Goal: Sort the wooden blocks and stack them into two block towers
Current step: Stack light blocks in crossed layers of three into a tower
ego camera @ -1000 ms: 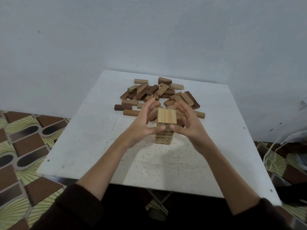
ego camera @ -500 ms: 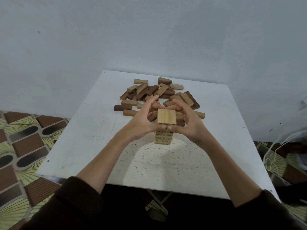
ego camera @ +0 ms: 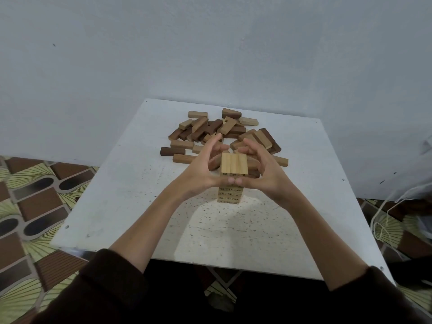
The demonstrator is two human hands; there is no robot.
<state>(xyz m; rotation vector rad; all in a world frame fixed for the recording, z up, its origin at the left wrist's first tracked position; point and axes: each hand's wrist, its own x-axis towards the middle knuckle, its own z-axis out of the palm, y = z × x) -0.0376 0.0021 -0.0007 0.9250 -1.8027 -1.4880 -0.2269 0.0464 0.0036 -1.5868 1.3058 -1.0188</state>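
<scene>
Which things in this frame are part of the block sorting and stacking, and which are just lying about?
Part of the job:
- pale block tower, numbers printed on its near face
- loose pile of blocks behind it, light and dark mixed
- left hand and right hand, cupped around the tower's upper layers
- white table

Lying about:
- white cord on the patterned floor

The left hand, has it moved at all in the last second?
Yes. The left hand has closed in rightward against the light block tower, its thumb now meeting the right hand in front of it.
</scene>
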